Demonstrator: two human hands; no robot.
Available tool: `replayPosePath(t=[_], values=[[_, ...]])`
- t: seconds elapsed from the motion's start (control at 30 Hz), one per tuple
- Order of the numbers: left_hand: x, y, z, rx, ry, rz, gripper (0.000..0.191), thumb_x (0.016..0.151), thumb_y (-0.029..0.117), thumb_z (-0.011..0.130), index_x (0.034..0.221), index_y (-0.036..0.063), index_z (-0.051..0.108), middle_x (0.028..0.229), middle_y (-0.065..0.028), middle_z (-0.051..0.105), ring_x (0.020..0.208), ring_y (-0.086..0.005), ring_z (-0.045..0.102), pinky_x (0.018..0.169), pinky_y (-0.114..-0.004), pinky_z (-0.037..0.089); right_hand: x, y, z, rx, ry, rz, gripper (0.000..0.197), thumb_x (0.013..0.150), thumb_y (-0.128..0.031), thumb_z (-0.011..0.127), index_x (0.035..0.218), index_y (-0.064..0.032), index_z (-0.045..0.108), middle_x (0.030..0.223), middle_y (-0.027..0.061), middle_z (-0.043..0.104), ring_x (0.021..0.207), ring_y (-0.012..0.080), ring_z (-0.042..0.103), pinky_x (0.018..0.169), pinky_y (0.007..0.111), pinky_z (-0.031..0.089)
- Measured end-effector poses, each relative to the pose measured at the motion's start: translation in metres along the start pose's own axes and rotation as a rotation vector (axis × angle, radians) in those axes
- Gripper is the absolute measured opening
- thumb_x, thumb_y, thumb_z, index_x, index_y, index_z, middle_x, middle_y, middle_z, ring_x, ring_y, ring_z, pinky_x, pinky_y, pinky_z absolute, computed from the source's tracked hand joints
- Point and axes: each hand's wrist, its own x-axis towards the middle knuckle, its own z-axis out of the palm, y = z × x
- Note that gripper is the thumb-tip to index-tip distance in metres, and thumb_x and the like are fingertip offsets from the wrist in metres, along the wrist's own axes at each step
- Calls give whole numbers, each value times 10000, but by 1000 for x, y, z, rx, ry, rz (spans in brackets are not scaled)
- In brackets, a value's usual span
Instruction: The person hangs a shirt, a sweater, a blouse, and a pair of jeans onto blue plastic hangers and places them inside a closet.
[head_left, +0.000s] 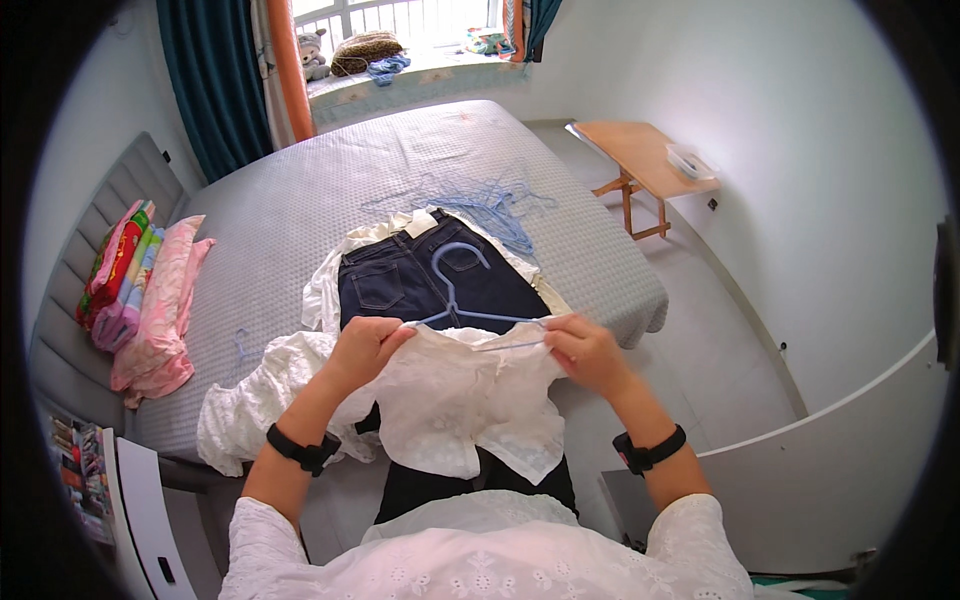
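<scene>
My left hand (369, 351) grips one shoulder of a short white blouse (450, 390); my right hand (589, 351) pinches its other shoulder. A blue hanger (452, 300) sits inside the blouse's neckline, with its hook standing up between my hands. Beyond it, dark blue jeans (382, 277) lie on the bed on top of white clothes (321, 289). A white patterned garment (255, 394) hangs over the bed's near edge beside my left forearm, close to another blue hanger (241, 345). A tangled pile of blue hangers (487, 206) lies behind the jeans.
Folded bedding (127, 277) and pink pillows (161, 322) rest by the headboard (135, 180) at left. A folding wooden table (637, 150) holding a plastic box (691, 161) stands at right. A white cabinet (142, 487) is near left; a curved white panel (832, 465) stands near right.
</scene>
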Motion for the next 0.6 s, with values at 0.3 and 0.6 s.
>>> replayPosePath(t=[0.3, 0.6], values=[[-14, 7, -13, -163, 47, -37, 342, 941, 164, 611, 692, -25, 474, 586, -103, 393, 552, -174, 363, 519, -336, 341, 10, 8, -4, 4, -151, 207, 226, 864, -172, 654, 1061, -76, 601, 1052, 159, 641, 1019, 381, 585, 846, 456, 463], [-123, -104, -54, -467, 49, -352, 220, 982, 249, 594, 980, 46, 680, 946, 7, 658, 841, -114, 572, 788, -279, 470, 40, -13, 13, 149, -39, 302, 150, 945, -198, 529, 905, -58, 562, 797, 194, 583, 792, 436, 566, 636, 471, 433]])
